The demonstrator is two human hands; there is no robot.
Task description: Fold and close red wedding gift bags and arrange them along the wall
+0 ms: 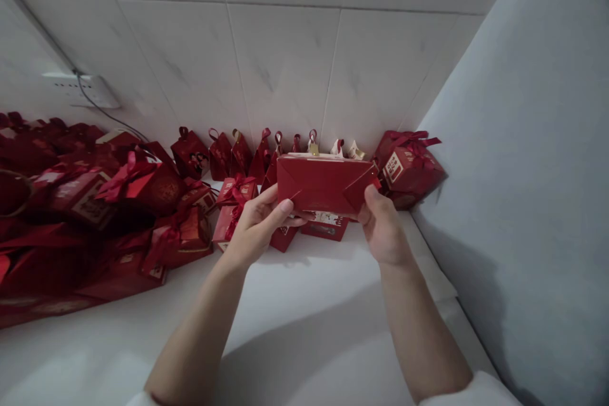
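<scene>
Fingers of both hands clamp the ends of a flat red box blank (325, 185), held up off the white tabletop (304, 304), in front of the tiled wall (285, 63). Left hand (259, 222) pinches the box's left lower corner, thumb on front face. Right hand (383, 228) grips the right corner, thumb on a folded flap.

Risk, judged: thin card held only at the corners, so it could buckle or slip if one pinch loosens; a flap crease may tear under twist.

Ribboned red gift boxes (143, 203) crowd left of the blank, a row of small handled red boxes (247, 152) just behind it, one ribboned box (409, 168) just right of it. A wide swing could topple those.

Open room: bare tabletop below and nearer than the blank. Grey side wall (523, 171) closes in right of it. Power strip (90, 89) and cable far left of the blank, on the wall.
</scene>
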